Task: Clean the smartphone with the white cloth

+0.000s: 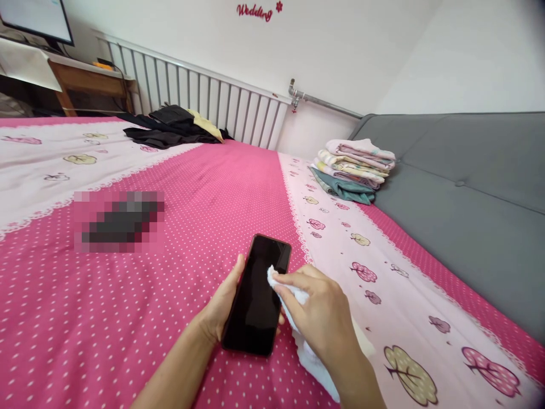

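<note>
Low in the middle of the view, just above the bedspread, a black smartphone (258,295) lies cradled in the left hand (221,307), its dark screen facing up and its top end pointing away from the person. That hand is wrapped around the phone from beneath, the thumb lying along the left edge and fingertips showing past the right edge. The right hand (323,318) is closed on a white cloth (298,324), pinching it with the fingers and pressing a bunched corner against the screen near its right edge. The rest of the cloth trails down under the wrist toward the bottom of the view. Both hands meet at the phone, close together.

Beneath them spreads a pink bedspread with white dots (170,295), bordered by pale bands printed with small trees. To the left, well apart from the hands, a pixelated dark patch (119,221) sits on the cover; what it is cannot be told. Farther back, a heap of black clothing (168,128) lies near a white radiator (200,96). On the right, a stack of folded towels (353,167) rests at the bed's edge against a grey padded headboard (468,187). Red lettering (255,10) is on the wall, and a wooden desk (89,82) stands at far left.
</note>
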A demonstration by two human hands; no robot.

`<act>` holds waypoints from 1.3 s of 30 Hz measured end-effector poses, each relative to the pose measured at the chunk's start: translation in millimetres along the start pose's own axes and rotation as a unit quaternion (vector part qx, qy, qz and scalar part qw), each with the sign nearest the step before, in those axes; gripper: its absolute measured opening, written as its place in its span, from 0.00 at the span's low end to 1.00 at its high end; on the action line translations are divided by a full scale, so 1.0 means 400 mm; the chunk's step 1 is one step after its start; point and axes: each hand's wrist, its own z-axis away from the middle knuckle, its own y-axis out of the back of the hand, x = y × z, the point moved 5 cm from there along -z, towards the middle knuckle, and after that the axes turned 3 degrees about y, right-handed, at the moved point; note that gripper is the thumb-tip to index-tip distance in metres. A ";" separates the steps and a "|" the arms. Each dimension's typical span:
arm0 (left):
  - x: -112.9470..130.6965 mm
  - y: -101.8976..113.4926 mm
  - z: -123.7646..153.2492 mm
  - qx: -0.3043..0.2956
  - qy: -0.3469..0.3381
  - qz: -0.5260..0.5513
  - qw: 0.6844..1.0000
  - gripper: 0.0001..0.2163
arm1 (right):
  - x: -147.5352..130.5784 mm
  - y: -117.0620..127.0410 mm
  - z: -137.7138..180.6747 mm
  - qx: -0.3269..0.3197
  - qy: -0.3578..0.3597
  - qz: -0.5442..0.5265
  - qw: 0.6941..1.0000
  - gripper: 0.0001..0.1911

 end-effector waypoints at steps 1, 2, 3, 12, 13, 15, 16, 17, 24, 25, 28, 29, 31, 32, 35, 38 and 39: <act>0.004 0.003 -0.001 0.009 -0.011 0.016 1.000 0.36 | -0.005 -0.006 0.003 -0.019 0.006 0.005 1.000 0.08; 0.008 0.005 -0.001 0.017 -0.022 0.033 0.999 0.34 | -0.011 -0.011 0.005 -0.035 0.012 0.011 0.999 0.09; 0.013 0.007 -0.002 0.024 -0.033 0.050 0.998 0.33 | -0.016 -0.015 0.008 -0.048 0.017 0.018 0.999 0.09; 0.040 -0.003 0.000 -0.008 -0.077 0.066 0.995 0.36 | -0.051 -0.038 0.037 -0.144 0.040 -0.007 0.989 0.12; 0.040 -0.002 0.001 -0.007 -0.075 0.056 0.996 0.37 | -0.053 -0.039 0.040 -0.155 0.041 -0.017 0.987 0.12; 0.042 0.000 0.004 0.001 -0.074 0.042 0.996 0.38 | -0.057 -0.040 0.045 -0.172 0.041 -0.030 0.984 0.12; 0.043 0.001 0.006 0.007 -0.075 0.038 0.996 0.38 | -0.059 -0.040 0.046 -0.178 0.042 -0.033 0.983 0.11; 0.044 0.000 0.007 0.011 -0.077 0.037 0.996 0.38 | -0.060 -0.040 0.047 -0.183 0.043 -0.034 0.982 0.11; 0.039 -0.017 0.000 0.010 -0.091 0.055 0.994 0.36 | -0.077 -0.052 0.041 -0.181 0.065 -0.032 0.981 0.11; 0.037 -0.018 -0.003 0.011 -0.094 0.060 0.994 0.35 | -0.079 -0.055 0.040 -0.176 0.070 -0.030 0.982 0.11; 0.029 -0.017 -0.012 0.026 -0.098 0.067 0.993 0.33 | -0.081 -0.060 0.034 -0.138 0.072 -0.027 0.987 0.10; 0.025 -0.017 -0.014 0.031 -0.096 0.066 0.993 0.32 | -0.080 -0.060 0.033 -0.122 0.070 -0.029 0.990 0.10; 0.015 -0.017 -0.018 0.037 -0.081 0.059 0.994 0.32 | -0.075 -0.059 0.028 -0.091 0.062 -0.031 0.993 0.11; 0.009 -0.018 -0.019 0.040 -0.073 0.053 0.995 0.31 | -0.071 -0.058 0.026 -0.077 0.058 -0.031 0.995 0.11; -0.010 -0.023 -0.021 0.058 -0.056 0.028 0.996 0.30 | -0.058 -0.047 0.015 -0.021 0.040 -0.030 0.999 0.10; -0.022 -0.030 -0.023 0.079 -0.061 0.002 0.995 0.27 | -0.041 -0.026 0.005 0.053 0.020 -0.029 0.998 0.08; -0.025 -0.033 -0.024 0.079 -0.061 -0.007 0.995 0.27 | -0.036 -0.019 0.003 0.076 0.016 -0.031 0.996 0.08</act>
